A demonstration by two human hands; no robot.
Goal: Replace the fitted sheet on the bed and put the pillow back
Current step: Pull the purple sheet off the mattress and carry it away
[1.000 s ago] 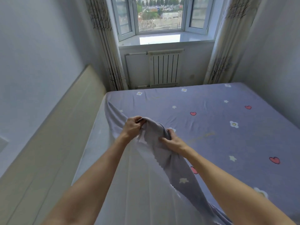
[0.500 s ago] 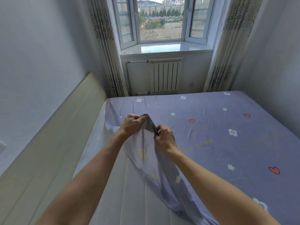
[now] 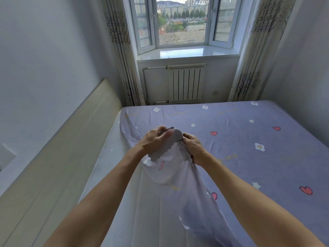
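Note:
A lilac fitted sheet [image 3: 240,139] printed with hearts, flowers and stars covers most of the bed. Its near left edge is pulled off and lifted, showing the pale underside and a scalloped hem. My left hand [image 3: 154,139] and my right hand [image 3: 193,147] both grip this raised bunch of sheet, close together above the bed. The bare white mattress [image 3: 124,184] shows along the left side below my arms. No pillow is in view.
A beige headboard [image 3: 58,157] runs along the left wall. Beyond the bed's far edge stand a white radiator [image 3: 185,84] and a bay window [image 3: 181,24], flanked by patterned curtains [image 3: 122,56]. A plain wall closes the right side.
My hands have drawn closer together and gathered more of the sheet's edge, lifting it so the pale underside shows. The view has tilted up toward the window.

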